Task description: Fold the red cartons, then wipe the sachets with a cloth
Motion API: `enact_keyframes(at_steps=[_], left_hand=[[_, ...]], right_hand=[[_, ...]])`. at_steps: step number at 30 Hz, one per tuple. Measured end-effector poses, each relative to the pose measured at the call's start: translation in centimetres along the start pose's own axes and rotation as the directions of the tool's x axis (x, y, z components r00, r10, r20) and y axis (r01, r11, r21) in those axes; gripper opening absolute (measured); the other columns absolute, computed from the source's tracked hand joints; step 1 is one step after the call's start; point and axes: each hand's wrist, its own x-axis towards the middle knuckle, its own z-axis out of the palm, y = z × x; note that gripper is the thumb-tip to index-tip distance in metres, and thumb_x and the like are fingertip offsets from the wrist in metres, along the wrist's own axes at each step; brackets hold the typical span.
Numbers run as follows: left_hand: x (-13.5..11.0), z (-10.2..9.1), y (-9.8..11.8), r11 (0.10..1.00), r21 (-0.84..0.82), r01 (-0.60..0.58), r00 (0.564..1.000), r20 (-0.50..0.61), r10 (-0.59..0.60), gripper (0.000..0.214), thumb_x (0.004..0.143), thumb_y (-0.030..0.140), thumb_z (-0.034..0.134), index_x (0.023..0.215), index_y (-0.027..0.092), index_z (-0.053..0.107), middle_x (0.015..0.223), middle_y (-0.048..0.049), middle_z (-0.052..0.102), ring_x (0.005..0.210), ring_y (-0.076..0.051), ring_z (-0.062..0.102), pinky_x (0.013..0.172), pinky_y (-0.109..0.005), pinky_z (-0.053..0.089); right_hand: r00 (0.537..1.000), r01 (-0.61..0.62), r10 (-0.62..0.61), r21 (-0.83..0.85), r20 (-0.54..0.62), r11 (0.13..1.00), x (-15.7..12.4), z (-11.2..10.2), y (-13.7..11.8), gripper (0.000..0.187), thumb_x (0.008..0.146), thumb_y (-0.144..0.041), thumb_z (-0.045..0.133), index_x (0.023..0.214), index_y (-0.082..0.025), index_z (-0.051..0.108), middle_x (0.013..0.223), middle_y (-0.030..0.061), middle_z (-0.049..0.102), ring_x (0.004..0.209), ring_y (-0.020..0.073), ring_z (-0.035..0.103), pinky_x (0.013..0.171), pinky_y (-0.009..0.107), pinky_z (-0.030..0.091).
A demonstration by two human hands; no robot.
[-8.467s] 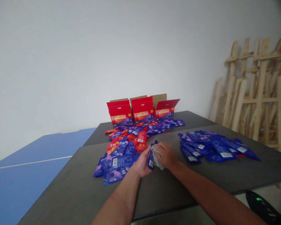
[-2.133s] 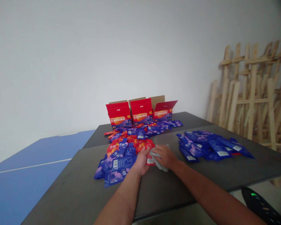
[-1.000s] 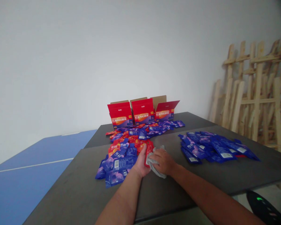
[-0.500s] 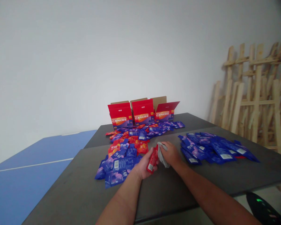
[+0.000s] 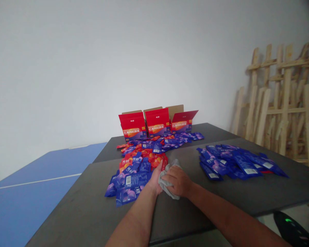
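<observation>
My right hand (image 5: 176, 181) clenches a grey cloth (image 5: 168, 183), and my left hand (image 5: 154, 180) touches a red sachet (image 5: 165, 163) just beyond the cloth (can't tell if it's gripped); a heap of blue sachets (image 5: 128, 180) lies left of the cloth, a second heap (image 5: 238, 164) right of it

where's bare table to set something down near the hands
Bare tabletop lies left of the blue sachets and between the cloth and the sachet pile on the right. It's crowded around the red sachets in front of the boxes.
</observation>
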Motion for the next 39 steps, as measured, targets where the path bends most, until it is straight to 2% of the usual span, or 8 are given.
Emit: enact_keyframes(at_steps=[5, 12, 18, 21, 26, 32, 35, 39], left_hand=[[0.3, 0.2, -1.0, 0.988, 0.148, -0.055, 0.997, -0.037, 0.061, 0.033, 0.084, 0.047, 0.060, 0.078, 0.015, 0.060, 0.063, -0.0032, 0.063, 0.063, -0.016, 0.063, 0.058, -0.024, 0.047], [-0.4, 0.7, -0.8, 0.968, 0.250, 0.003, 1.000, -0.016, 0.002, 0.037, 0.080, 0.052, 0.065, 0.083, 0.017, 0.055, 0.060, 0.0055, 0.046, 0.041, -0.004, 0.038, 0.036, -0.015, 0.015], [-0.9, 0.7, -0.3, 0.965, 0.259, 0.042, 0.999, -0.023, -0.037, 0.033, 0.080, 0.046, 0.065, 0.083, 0.015, 0.056, 0.064, 0.0043, 0.049, 0.040, -0.003, 0.038, 0.033, -0.016, 0.015], [-0.7, 0.7, 0.2, 0.988, 0.144, -0.060, 0.998, -0.006, 0.062, 0.029, 0.078, 0.032, 0.067, 0.102, 0.017, 0.060, 0.070, 0.0022, 0.059, 0.045, -0.005, 0.048, 0.036, -0.016, 0.027], [0.0, 0.3, 1.3, 0.952, -0.013, -0.307, 0.937, -0.180, 0.300, 0.031, 0.080, 0.020, 0.066, 0.110, 0.016, 0.062, 0.091, -0.0059, 0.071, 0.074, -0.013, 0.066, 0.068, -0.022, 0.051], [0.0, 0.1, 1.3, 0.899, -0.040, -0.436, 0.899, -0.062, 0.433, 0.030, 0.081, 0.013, 0.062, 0.111, 0.018, 0.061, 0.102, -0.0057, 0.070, 0.087, -0.016, 0.067, 0.086, -0.031, 0.052], [-0.1, 0.5, 0.8, 0.919, -0.002, -0.395, 0.919, -0.007, 0.395, 0.031, 0.081, 0.017, 0.064, 0.111, 0.019, 0.061, 0.102, -0.0065, 0.070, 0.088, -0.018, 0.068, 0.085, -0.032, 0.052], [-0.5, 1.1, 0.1, 0.941, 0.084, -0.328, 0.940, 0.124, 0.317, 0.036, 0.081, 0.021, 0.066, 0.116, 0.016, 0.061, 0.105, -0.0106, 0.069, 0.094, -0.022, 0.067, 0.084, -0.033, 0.051]], right_hand=[[0.964, -0.255, 0.251, -0.032, -0.089, 0.966, -0.2, 0.5, 1.5, 0.020, 0.088, -0.028, 0.050, 0.097, -0.018, 0.065, 0.085, 0.0083, 0.063, 0.083, 0.0219, 0.055, 0.079, 0.036, 0.042], [0.789, -0.583, 0.582, 0.058, -0.196, 0.810, -0.4, 0.6, 4.2, 0.019, 0.090, -0.029, 0.046, 0.096, -0.020, 0.062, 0.089, 0.0074, 0.066, 0.085, 0.0214, 0.061, 0.078, 0.033, 0.047], [0.663, -0.704, 0.716, 0.143, -0.218, 0.696, -1.0, 0.4, 6.0, 0.020, 0.089, -0.033, 0.048, 0.089, -0.020, 0.063, 0.085, 0.0064, 0.069, 0.080, 0.0206, 0.064, 0.072, 0.031, 0.048], [0.639, -0.724, 0.739, 0.160, -0.212, 0.671, -1.1, 0.2, 6.4, 0.022, 0.088, -0.035, 0.048, 0.086, -0.020, 0.063, 0.081, 0.0057, 0.069, 0.076, 0.0201, 0.064, 0.069, 0.031, 0.048], [0.703, -0.638, 0.666, 0.191, -0.252, 0.746, -0.7, -0.4, 5.3, 0.023, 0.089, -0.036, 0.049, 0.091, -0.020, 0.064, 0.088, 0.0071, 0.068, 0.083, 0.0208, 0.063, 0.075, 0.033, 0.049], [0.964, -0.255, 0.260, 0.100, -0.048, 0.962, -1.0, -0.7, 3.2, 0.018, 0.087, -0.031, 0.054, 0.096, -0.020, 0.066, 0.090, 0.0073, 0.067, 0.088, 0.0206, 0.060, 0.083, 0.035, 0.046], [0.983, -0.140, 0.130, 0.069, 0.131, 0.988, -1.1, -0.7, 2.9, 0.017, 0.083, -0.028, 0.057, 0.096, -0.022, 0.067, 0.089, 0.0063, 0.067, 0.086, 0.0206, 0.059, 0.080, 0.035, 0.044], [0.973, -0.202, 0.200, 0.009, 0.116, 0.979, -1.0, -0.8, 3.6, 0.017, 0.084, -0.025, 0.055, 0.096, -0.021, 0.067, 0.093, 0.0069, 0.067, 0.088, 0.0212, 0.059, 0.079, 0.035, 0.043]])
